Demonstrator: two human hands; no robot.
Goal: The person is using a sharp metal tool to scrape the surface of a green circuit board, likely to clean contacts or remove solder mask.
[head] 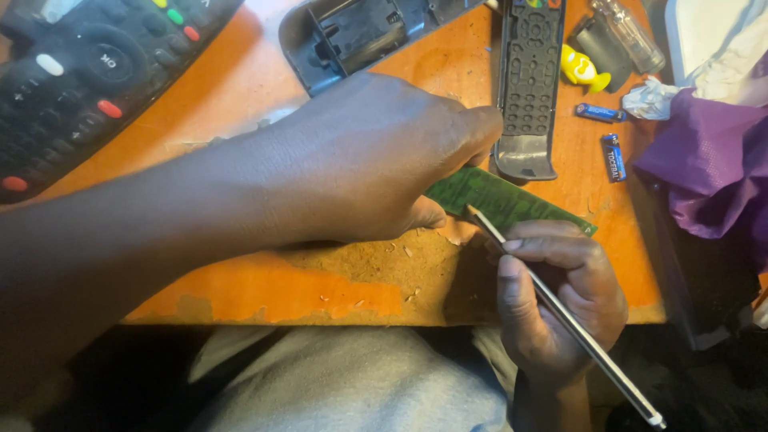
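At the centre of the frame we find a narrow green printed circuit board [512,204] lying flat on the worn orange wooden desk [264,292]. Our left hand [360,160] presses down on the board's left end, fingers clenched over it. Our right hand [560,300] grips a slim silver metal rod tool [560,312] pen-fashion, fingers closed round the shaft, its tip touching the board near the left thumb. Above the board lies a grey rubber keypad membrane in an open remote shell [528,80]; two blue cylindrical batteries [608,136] sit at right, a black remote control with coloured buttons [88,72] at upper left. In our judgement, the work goes best with the board pinned firmly, the tip held at a low angle, and pressure kept light so it cannot skid across the tracks.
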